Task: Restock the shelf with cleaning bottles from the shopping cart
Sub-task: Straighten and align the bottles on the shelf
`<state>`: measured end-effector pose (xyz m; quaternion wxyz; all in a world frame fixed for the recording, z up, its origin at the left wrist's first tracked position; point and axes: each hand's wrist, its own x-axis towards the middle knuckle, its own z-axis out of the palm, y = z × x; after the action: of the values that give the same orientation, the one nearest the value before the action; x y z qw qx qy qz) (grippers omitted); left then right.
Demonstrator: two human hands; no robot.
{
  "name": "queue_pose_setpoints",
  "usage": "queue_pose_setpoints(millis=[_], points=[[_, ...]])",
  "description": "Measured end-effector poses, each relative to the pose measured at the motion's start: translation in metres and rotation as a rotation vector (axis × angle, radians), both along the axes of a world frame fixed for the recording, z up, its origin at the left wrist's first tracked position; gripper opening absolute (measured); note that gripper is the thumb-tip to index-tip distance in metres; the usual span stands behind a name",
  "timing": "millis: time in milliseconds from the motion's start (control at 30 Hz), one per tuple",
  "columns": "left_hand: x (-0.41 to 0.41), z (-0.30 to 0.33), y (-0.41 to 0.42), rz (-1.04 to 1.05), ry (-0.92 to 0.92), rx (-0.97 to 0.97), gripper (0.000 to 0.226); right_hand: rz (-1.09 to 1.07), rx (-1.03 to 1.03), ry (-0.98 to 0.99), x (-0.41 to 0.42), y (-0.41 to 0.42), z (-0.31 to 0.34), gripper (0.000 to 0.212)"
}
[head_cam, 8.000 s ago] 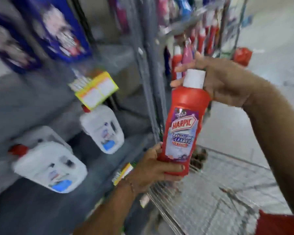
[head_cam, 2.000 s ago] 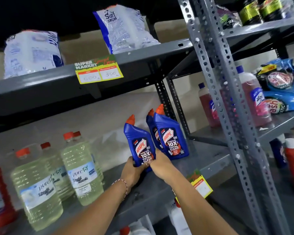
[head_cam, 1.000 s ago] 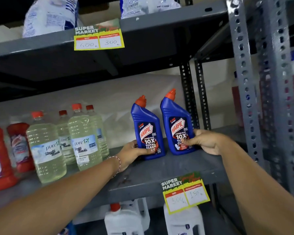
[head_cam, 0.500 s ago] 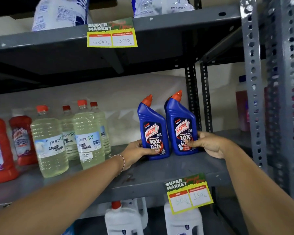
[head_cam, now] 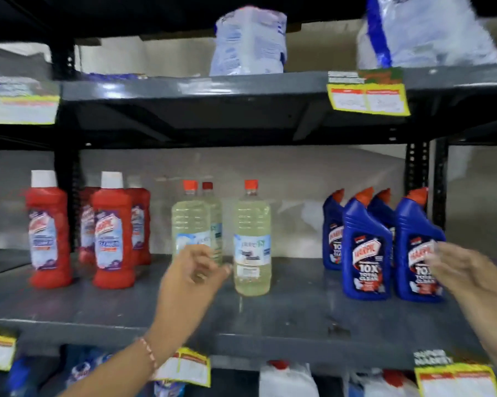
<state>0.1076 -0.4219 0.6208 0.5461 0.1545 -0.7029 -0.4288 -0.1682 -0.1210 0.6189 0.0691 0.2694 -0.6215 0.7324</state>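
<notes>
Hands hover in front of the grey metal shelf (head_cam: 270, 316), both blurred. The left hand (head_cam: 192, 279) is raised before the clear bottles, fingers loosely curled with nothing in them; it seems to sit just in front of the rear clear bottle (head_cam: 190, 222) rather than gripping it, though the blur makes contact hard to judge. A bead bracelet (head_cam: 149, 352) circles that wrist. The right hand (head_cam: 465, 270) is spread, fingers apart and empty, just beside the label of the rightmost blue Harpic bottle (head_cam: 416, 245) near the shelf's right end.

Four blue Harpic bottles with orange caps stand upright there in two rows, another front one (head_cam: 366, 247) just left of the rightmost. Toward the middle, a clear bottle of pale yellow liquid (head_cam: 251, 239) stands alone nearer the front edge. Red Harpic bottles (head_cam: 112, 233) with white caps group toward the left end. White and blue bags (head_cam: 250, 41) rest on the shelf above, and yellow price tags (head_cam: 367, 96) hang from the shelf edges.
</notes>
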Motion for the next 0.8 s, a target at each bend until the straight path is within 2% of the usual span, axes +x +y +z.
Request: queue_pose_setpoints(millis=[33,67,133,233,333,433,533,600,700,800], points=[[0.007,0.004,-0.015,0.075,0.047,-0.004,0.051,0.044,-0.006,0.051,0.031,-0.027,0.006,0.033],[0.009,0.009,-0.029,0.124,0.071,0.007,0.065,0.122,0.01,0.112,0.053,-0.058,0.007,0.034],[0.004,0.015,-0.052,0.141,0.038,0.061,0.088,0.261,0.208,0.079,0.106,-0.124,0.014,0.054],[-0.018,0.005,-0.091,-0.031,-0.104,0.165,0.095,0.374,0.403,-0.039,0.108,-0.199,0.009,0.075],[-0.035,-0.015,-0.132,-0.049,-0.266,0.206,0.102,0.33,0.441,-0.089,0.109,-0.244,-0.004,0.074],[-0.03,-0.014,-0.146,-0.166,-0.297,0.201,0.102,0.282,0.377,-0.131,0.102,-0.268,-0.017,0.089],[-0.013,-0.004,-0.145,-0.519,-0.356,0.212,0.069,0.231,0.356,-0.123,0.098,-0.276,-0.024,0.087],[-0.008,-0.001,-0.146,-0.656,-0.374,0.224,0.063,0.205,0.376,-0.111,0.101,-0.276,-0.026,0.084],[-0.008,0.0,-0.147,-0.734,-0.372,0.233,0.065,0.174,0.426,-0.081,0.103,-0.277,-0.028,0.082],[-0.008,0.0,-0.15,-0.772,-0.398,0.226,0.066,0.128,0.459,-0.066,0.089,-0.286,-0.037,0.104]])
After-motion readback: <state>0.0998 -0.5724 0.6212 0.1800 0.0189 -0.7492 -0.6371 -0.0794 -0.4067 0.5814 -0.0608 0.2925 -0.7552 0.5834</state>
